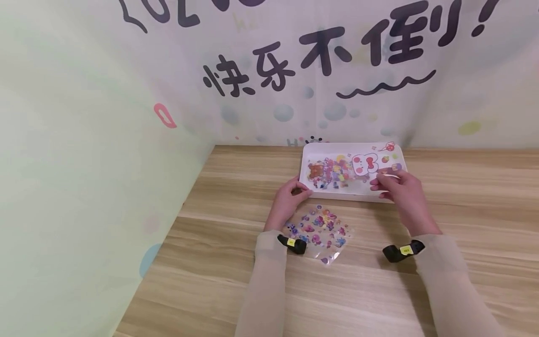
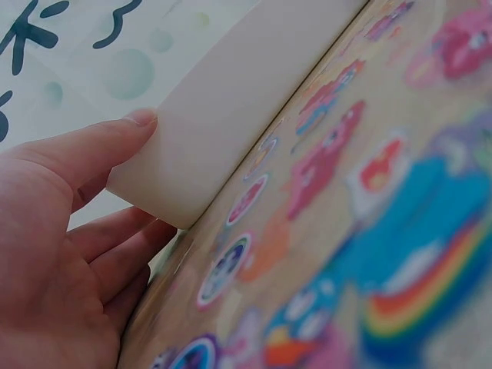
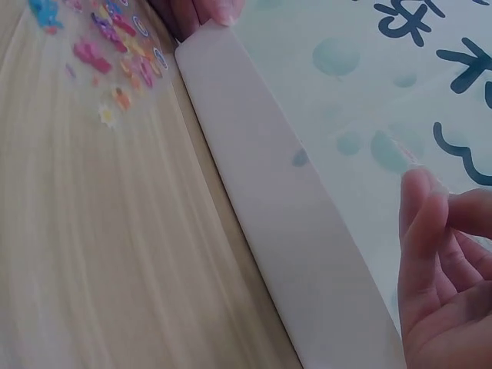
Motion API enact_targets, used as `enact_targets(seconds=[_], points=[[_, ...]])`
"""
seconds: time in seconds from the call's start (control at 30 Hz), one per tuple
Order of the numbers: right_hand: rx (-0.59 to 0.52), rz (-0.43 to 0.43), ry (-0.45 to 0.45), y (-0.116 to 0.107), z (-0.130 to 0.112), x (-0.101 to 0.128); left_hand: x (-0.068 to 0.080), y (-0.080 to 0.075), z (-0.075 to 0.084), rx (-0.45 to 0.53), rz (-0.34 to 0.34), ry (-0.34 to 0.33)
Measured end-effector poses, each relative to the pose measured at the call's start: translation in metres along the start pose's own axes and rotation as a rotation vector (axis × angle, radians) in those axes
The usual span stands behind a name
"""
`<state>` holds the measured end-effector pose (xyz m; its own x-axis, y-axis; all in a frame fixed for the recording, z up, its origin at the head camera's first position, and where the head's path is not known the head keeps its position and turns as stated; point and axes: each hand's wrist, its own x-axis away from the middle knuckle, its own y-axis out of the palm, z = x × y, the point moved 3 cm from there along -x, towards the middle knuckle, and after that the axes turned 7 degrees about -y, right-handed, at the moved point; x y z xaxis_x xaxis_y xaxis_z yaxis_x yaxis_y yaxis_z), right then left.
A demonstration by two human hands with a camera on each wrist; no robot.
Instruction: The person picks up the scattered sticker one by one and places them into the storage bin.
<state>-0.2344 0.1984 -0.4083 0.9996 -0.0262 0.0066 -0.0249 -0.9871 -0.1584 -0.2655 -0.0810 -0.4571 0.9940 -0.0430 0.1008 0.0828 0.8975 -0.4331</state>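
A shallow white tray stands near the back of the table, with a heap of clear colourful stickers in its left part. Right of the heap shows a white cartoon rabbit with a red bow. My left hand grips the tray's front left corner, thumb on the rim and fingers beneath. Over the tray's front right side, my right hand pinches a small thin clear sticker between thumb and fingertip. Its print is mostly hidden.
A clear sheet of colourful cartoon stickers lies on the wooden table in front of the tray, beside my left wrist. A printed white cloth backdrop hangs right behind the table, and another pale one stands at the left.
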Motion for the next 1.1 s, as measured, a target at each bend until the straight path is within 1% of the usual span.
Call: enact_targets(seconds=[0.37, 0.53, 0.63, 0.87, 0.97, 1.1], points=[[-0.103, 0.017, 0.025, 0.014, 0.000, -0.007, 0.000, 0.000, -0.002, -0.010, 0.000, 0.016], [-0.176, 0.024, 0.010, 0.020, -0.004, -0.012, 0.001, 0.001, -0.001, -0.018, 0.002, 0.022], [-0.197, 0.026, 0.004, 0.025, -0.008, -0.015, 0.000, 0.001, -0.001, -0.018, 0.003, 0.019], [-0.230, 0.014, 0.012, 0.033, -0.010, -0.019, -0.001, 0.001, -0.001, -0.023, -0.001, 0.013], [-0.227, 0.006, 0.025, 0.035, -0.009, -0.023, -0.002, 0.001, 0.000, -0.023, 0.001, 0.017], [-0.198, -0.006, 0.047, 0.039, -0.009, -0.026, -0.002, -0.001, 0.000, -0.031, 0.005, 0.027]])
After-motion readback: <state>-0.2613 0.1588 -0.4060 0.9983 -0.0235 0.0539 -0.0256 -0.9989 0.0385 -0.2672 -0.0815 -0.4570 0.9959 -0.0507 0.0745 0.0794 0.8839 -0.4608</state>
